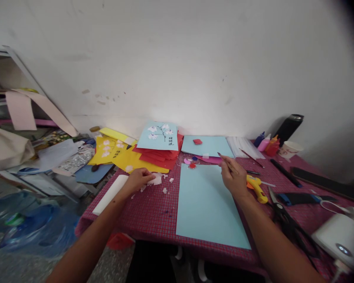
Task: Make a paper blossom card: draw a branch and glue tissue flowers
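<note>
Rightward, thin stick (pixel 224 159) clamped in right hand (pixel 234 177), tip up-left; left hand (pixel 138 179) curled over paper scraps (pixel 156 179)

Blue sheet (pixel 208 208) centre bare; glue gun (pixel 256 186), scissors (pixel 280 208) crowd right; white scraps (pixel 157 180) left.

Even, soft daylight brightens the wall, while corners darken, edges bend and blur slightly.
</note>
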### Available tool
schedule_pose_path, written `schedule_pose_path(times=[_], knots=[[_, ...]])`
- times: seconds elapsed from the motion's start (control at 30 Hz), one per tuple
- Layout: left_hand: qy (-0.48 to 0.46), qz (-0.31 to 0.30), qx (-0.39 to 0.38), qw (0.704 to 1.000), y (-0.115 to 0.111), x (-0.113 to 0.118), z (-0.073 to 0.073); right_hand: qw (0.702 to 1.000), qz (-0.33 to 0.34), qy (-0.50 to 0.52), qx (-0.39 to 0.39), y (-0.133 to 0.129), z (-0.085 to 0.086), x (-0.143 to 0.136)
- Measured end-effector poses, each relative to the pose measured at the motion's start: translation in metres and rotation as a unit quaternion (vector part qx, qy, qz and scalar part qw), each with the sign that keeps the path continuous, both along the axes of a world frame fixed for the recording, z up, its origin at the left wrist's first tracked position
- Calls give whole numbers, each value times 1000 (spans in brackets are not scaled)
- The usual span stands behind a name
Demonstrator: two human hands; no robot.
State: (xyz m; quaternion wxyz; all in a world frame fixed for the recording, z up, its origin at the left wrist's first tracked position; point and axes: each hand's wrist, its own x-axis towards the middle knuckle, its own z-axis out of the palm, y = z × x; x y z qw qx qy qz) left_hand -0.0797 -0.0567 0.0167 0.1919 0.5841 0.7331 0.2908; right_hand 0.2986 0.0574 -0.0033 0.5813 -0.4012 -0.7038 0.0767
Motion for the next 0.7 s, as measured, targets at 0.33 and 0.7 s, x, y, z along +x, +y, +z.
schedule_pose_path(times=[0.33, 0.7], knots=[[-141, -6, 5, 990, 1, -9, -16, 1000, 3, -5, 9, -1, 1, 0], [-253, 14, 27, 967, -9, 17, 11, 999, 16, 24, -43, 0, -2, -1]])
